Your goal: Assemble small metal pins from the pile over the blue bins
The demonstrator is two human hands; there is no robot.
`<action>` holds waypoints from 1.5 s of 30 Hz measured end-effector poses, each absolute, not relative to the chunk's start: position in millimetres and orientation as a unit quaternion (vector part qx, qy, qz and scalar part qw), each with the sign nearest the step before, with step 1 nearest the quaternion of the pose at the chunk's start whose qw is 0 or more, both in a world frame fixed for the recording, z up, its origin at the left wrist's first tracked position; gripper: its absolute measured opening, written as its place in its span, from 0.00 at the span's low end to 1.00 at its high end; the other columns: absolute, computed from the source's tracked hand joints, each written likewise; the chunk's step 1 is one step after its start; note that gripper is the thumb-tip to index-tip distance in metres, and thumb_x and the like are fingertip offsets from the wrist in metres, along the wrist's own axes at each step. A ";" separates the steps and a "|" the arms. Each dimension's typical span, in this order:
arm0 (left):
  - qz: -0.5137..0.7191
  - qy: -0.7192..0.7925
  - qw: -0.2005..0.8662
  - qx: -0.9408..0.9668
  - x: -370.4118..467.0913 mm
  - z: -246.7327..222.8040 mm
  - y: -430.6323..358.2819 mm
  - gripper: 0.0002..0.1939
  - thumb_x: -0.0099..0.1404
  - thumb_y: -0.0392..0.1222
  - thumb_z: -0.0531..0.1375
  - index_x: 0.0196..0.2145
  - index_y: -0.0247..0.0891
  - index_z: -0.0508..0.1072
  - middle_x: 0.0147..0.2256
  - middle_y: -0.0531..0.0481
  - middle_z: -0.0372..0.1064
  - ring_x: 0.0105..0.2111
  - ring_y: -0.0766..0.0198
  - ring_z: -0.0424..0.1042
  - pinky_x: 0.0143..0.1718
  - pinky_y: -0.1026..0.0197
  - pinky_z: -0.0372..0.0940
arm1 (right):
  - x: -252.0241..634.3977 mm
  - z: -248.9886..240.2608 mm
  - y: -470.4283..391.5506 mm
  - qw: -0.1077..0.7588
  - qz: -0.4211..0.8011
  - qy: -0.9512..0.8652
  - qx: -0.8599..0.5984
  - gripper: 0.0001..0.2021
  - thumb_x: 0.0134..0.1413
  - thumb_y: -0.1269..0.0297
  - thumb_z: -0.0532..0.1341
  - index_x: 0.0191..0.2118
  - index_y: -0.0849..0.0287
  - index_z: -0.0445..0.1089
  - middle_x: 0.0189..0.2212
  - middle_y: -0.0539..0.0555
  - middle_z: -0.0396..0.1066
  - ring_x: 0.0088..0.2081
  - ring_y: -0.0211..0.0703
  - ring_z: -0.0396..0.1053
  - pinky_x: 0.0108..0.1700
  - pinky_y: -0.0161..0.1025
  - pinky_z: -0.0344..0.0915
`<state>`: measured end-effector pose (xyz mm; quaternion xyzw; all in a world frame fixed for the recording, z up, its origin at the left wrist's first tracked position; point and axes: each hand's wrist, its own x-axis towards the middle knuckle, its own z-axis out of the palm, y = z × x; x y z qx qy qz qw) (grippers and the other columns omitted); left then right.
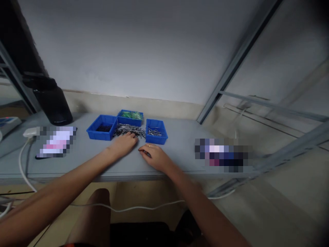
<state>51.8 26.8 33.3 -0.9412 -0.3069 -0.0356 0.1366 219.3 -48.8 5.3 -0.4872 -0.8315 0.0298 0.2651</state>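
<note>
Loose metal pins [132, 128], thin and mostly silver with some dark ones, lie in a heap on the grey tabletop [180, 144], just left of the centre of the frame. The left hand [125, 142] rests palm down at the near edge of this heap, fingertips touching the pins; whether its fingers are clamped on any cannot be told. The right hand [154, 156], a ring [149, 145] on one finger, is just beside it at the centre of the frame, fingers curled and thumb drawn in towards the forefinger; whether anything is pinched between them cannot be told.

Three blue plastic bins stand around the heap. The left bin [99, 135] contains small dark pieces [104, 128], too small to identify. The rear bin [130, 121], behind the heap, holds green material [131, 115], its nature unclear. The right bin [156, 139], beyond the right hand, contains silver pins [154, 132] similar to those in the heap.

In the left part of the frame a black bottle [55, 104] stands upright near the wall [133, 61]. Nearer the front edge lies a flat device [58, 141], its face pixelated, with a white plug [31, 132] beside it and a white cable [22, 161] running down over the edge. A second pixelated object [221, 152] lies well apart, at the right end of the tabletop
</note>
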 end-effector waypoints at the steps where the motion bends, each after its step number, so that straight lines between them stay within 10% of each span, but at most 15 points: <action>1: -0.038 -0.304 0.131 -0.943 50.2 33.8 28.6 0.12 0.66 0.30 0.50 0.40 0.29 0.72 0.39 0.38 0.70 0.42 0.54 0.69 0.38 0.58 0.65 | 219.3 5.2 -48.7 0.267 0.031 -0.831 -0.487 0.09 0.59 0.71 0.55 0.40 0.60 0.72 0.38 0.56 0.74 0.41 0.43 0.69 0.46 0.40 0.64; 14: -0.111 -0.235 0.012 -0.966 28.9 37.4 49.9 0.14 0.64 0.28 0.49 0.39 0.33 0.74 0.36 0.44 0.70 0.36 0.60 0.70 0.39 0.60 0.65 | 219.6 4.4 -47.7 0.283 0.042 -0.825 -0.487 0.09 0.59 0.71 0.54 0.40 0.61 0.71 0.38 0.56 0.74 0.42 0.42 0.70 0.47 0.40 0.64; 27: -0.346 -0.200 -0.342 -0.851 27.8 35.2 29.4 0.06 0.60 0.35 0.57 0.29 0.34 0.74 0.34 0.47 0.71 0.34 0.66 0.71 0.37 0.62 0.68 | 222.7 9.0 -49.7 0.290 0.110 -0.782 -0.541 0.18 0.62 0.66 0.53 0.57 0.58 0.60 0.41 0.56 0.73 0.42 0.44 0.70 0.46 0.44 0.66; 45: -0.291 -0.194 -0.526 -0.775 27.1 37.5 15.3 0.03 0.57 0.37 0.60 0.26 0.35 0.72 0.29 0.49 0.71 0.31 0.65 0.71 0.35 0.62 0.67 | 224.8 8.3 -49.9 0.260 0.116 -0.803 -0.523 0.12 0.63 0.66 0.53 0.50 0.56 0.65 0.44 0.56 0.74 0.44 0.44 0.72 0.45 0.42 0.67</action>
